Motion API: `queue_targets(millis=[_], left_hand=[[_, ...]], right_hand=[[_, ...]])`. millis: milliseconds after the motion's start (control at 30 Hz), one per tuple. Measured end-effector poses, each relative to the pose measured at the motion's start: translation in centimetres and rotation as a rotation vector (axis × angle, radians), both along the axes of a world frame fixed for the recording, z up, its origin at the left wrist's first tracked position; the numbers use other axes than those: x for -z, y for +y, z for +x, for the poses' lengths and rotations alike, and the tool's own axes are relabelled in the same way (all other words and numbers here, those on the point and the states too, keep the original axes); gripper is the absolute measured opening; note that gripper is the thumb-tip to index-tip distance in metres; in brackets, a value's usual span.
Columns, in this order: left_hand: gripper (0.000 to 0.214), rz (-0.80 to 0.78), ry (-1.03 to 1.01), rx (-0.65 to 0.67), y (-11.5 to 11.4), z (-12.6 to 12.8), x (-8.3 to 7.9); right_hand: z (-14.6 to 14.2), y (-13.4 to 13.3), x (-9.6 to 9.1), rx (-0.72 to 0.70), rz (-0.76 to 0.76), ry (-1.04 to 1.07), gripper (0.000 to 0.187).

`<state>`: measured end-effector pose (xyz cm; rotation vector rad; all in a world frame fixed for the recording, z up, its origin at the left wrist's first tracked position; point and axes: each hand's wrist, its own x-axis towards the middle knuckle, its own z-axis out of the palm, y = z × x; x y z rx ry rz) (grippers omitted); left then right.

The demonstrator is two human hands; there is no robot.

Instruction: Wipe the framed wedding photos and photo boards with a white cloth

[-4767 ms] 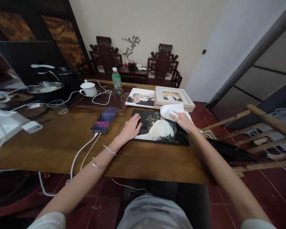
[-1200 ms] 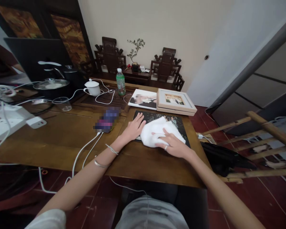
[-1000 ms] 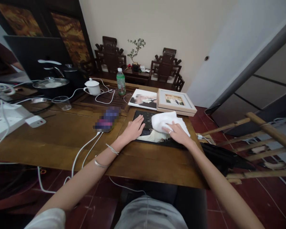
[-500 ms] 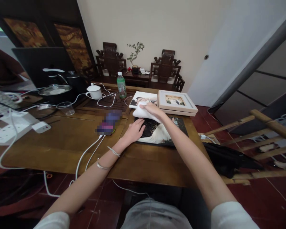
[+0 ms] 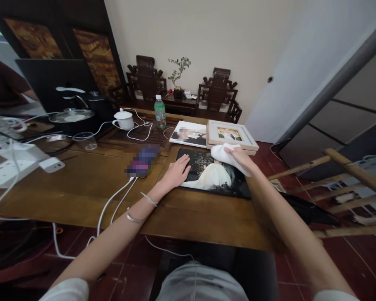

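Observation:
A dark photo panel [image 5: 207,177], printed with a figure in a white dress, lies flat on the wooden table [image 5: 188,213]. My left hand [image 5: 176,171] rests on its left edge, fingers stretched out and holding nothing. Gripped in my right hand [image 5: 240,159] is a white cloth [image 5: 221,154], which covers the panel's upper right part. Just behind stand a white-edged photo print [image 5: 189,134] and a pale framed picture [image 5: 233,136], close to the cloth.
Left of my hand lies a phone [image 5: 143,161] with a charging cable. Farther off are a green bottle [image 5: 160,113], a lidded white cup [image 5: 124,120], a clear plastic cup [image 5: 85,141], a pot [image 5: 72,121] and a power strip [image 5: 15,165]. A bamboo rack [image 5: 354,184] stands right of the table.
My right hand has moved the white cloth to the right, from the panel's upper left to its upper right. The left hand has stayed in place.

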<state>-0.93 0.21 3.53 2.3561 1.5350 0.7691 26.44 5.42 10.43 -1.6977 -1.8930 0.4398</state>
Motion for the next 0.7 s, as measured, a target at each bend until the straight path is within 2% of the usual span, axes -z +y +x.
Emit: queue_targets(millis=[100, 167, 300, 400, 467, 533, 700], left_hand=[[0.043, -0.013, -0.001, -0.006, 0.0, 0.1, 0.0], [0.043, -0.025, -0.005, -0.009, -0.1, 0.2, 0.0], [0.044, -0.033, -0.047, -0.029, -0.2, 0.3, -0.2], [0.047, -0.037, -0.06, -0.035, -0.3, 0.2, -0.3], [0.049, -0.047, -0.043, -0.031, -0.3, 0.2, -0.4], [0.049, -0.057, -0.019, -0.035, -0.3, 0.1, -0.5], [0.047, -0.068, 0.016, -0.056, -0.3, 0.0, -0.6]], right_hand=[[2.0, -3.4, 0.9, -0.002, -0.01, -0.078, 0.048], [2.4, -6.6, 1.4, -0.067, 0.007, -0.13, 0.052], [2.7, -13.3, 1.8, -0.23, 0.019, -0.15, 0.044], [3.0, -15.9, 1.4, -0.334, -0.031, -0.143, 0.041], [3.3, -15.7, 1.0, -0.33, -0.058, -0.151, 0.042], [3.4, -14.2, 0.8, -0.273, -0.056, -0.152, 0.043], [3.0, -7.0, 0.8, -0.16, -0.024, -0.126, 0.05]])
